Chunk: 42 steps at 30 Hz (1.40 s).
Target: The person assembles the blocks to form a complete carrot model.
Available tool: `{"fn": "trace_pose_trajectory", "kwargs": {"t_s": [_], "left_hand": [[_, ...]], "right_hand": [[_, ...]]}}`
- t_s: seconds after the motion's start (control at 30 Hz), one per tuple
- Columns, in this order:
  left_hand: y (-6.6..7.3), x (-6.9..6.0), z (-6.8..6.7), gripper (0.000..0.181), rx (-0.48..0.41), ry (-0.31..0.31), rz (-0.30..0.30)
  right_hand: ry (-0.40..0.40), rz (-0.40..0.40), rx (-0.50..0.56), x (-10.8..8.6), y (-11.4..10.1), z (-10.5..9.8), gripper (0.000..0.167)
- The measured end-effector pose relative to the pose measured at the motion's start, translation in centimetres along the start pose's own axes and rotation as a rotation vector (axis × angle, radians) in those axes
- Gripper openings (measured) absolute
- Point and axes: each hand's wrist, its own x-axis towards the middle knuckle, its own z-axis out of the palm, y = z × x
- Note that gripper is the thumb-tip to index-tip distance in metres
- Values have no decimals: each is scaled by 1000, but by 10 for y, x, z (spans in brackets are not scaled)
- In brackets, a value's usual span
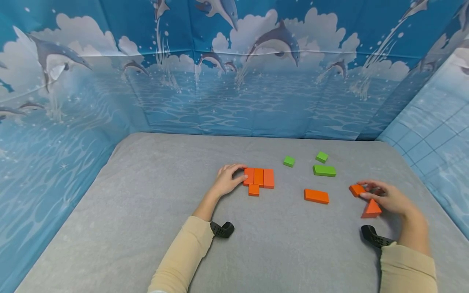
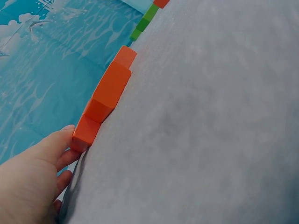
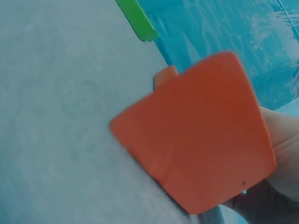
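Beige sleeves [image 1: 181,254] are seen over the near part of the desk [image 1: 139,211]. Leftmost block [image 1: 248,176] of an orange cluster [image 1: 258,177] is pinched by the left hand [image 1: 226,179]; towards the right edge, a small orange block [image 1: 354,190] is held in the narrow grip of the right hand [image 1: 389,198]. Work seems partly done: four blocks are grouped, while an orange bar [image 1: 316,196], orange wedge [image 1: 371,209] and three green blocks [image 1: 324,171] towards the far edge are left apart.

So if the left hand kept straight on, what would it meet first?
The leftmost orange block, right at the fingertips of the left hand; they appear to touch it, though depth is hard to judge.
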Motion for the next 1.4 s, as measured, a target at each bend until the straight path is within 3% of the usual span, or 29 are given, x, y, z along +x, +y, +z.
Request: {"fn": "trace_pose_trajectory", "kwargs": {"t_s": [0.27,0.33,0.5,0.7,0.83,1.0,1.17,1.4], "left_hand": [[-1,0,1,38,2,8,4],[-1,0,1,38,-1,9,4],[-1,0,1,38,-2,6,-1],[-1,0,1,39,3,3,-6],[-1,0,1,39,-3,0,-6],[-2,1,2,39,3,-3,5],[-2,2,2,39,0,3,11],[-3,2,2,38,1,8,4]], "right_hand": [[116,-13,81,1,-10,-2,53],[160,-33,84,2,-22,-4,50],[183,-134,94,8,-64,-3,46],[123,-305,159,19,-117,16,35],[73,-367,217,26,-145,35,32],[43,-390,278,30,-172,64,32],[-36,-418,340,33,-190,94,32],[-28,-379,271,33,-204,118,30]]}}
